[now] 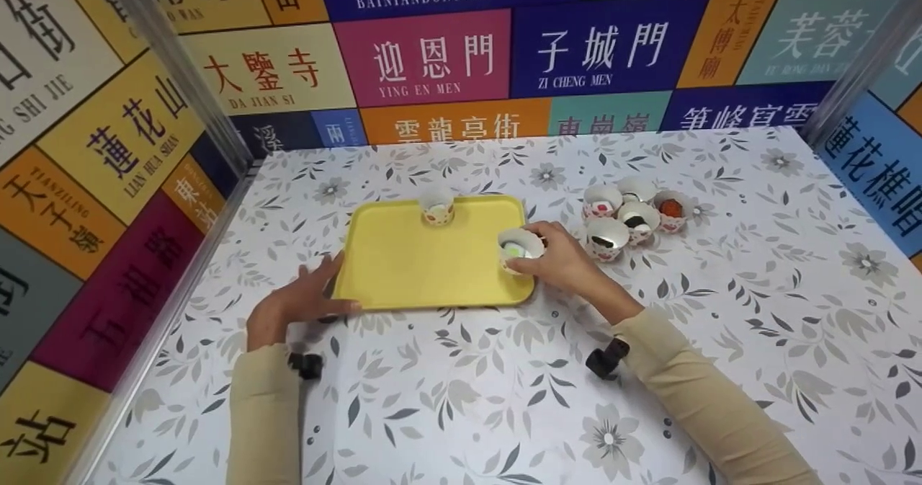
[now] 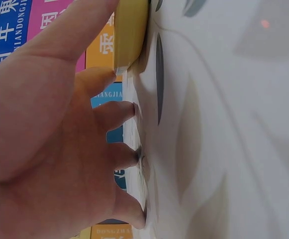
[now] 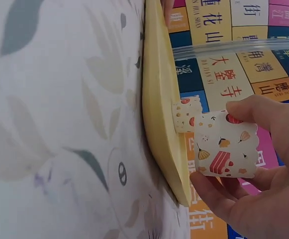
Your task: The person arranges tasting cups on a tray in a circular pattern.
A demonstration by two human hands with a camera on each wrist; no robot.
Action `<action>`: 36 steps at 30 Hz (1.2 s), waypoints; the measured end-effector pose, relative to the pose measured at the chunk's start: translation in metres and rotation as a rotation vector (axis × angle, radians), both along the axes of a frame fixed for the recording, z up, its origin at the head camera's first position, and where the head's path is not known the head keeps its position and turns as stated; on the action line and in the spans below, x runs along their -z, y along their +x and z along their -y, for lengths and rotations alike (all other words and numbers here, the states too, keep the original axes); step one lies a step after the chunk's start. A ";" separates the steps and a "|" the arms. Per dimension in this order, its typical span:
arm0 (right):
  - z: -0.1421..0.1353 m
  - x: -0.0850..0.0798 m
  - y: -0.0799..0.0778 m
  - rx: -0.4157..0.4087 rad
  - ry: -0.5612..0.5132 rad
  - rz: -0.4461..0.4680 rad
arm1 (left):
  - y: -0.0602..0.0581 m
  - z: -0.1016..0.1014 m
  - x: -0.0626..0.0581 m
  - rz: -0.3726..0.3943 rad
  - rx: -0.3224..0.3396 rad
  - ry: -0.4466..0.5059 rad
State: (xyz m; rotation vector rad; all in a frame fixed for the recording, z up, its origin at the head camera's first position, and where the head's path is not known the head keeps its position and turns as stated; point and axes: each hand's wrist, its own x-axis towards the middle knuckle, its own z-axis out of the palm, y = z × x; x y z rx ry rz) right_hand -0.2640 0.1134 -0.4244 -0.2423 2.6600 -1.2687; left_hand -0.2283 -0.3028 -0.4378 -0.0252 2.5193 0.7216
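My right hand point(image 1: 565, 258) grips a white paper baking cup point(image 3: 226, 144) printed with cake and leaf patterns, thumb on one side and fingers on the other. In the head view something white and green shows inside this cup, over the right end of a yellow tray point(image 1: 403, 269). A second paper cup point(image 1: 437, 207) stands on the tray near its far edge. At the tray's left end is my left hand point(image 1: 306, 294), fingers spread, the thumb by the near left corner. In the left wrist view its fingertips point(image 2: 129, 154) rest at the table surface beside the tray.
Several more paper cups point(image 1: 606, 238) cluster on the table right of the tray, with dark, red and white contents. The table point(image 1: 461, 398) has a floral cover. Panels with printed signs point(image 1: 425, 56) wall off the back and sides.
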 end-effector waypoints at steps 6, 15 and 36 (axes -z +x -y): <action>0.006 0.003 -0.010 -0.011 -0.138 0.093 | 0.000 -0.002 0.000 0.021 -0.025 0.003; 0.019 0.007 -0.026 -0.007 -0.237 0.128 | 0.000 -0.003 -0.002 0.016 -0.025 0.018; 0.054 0.007 -0.045 -0.002 -0.095 0.087 | 0.000 0.000 0.003 -0.021 0.009 0.023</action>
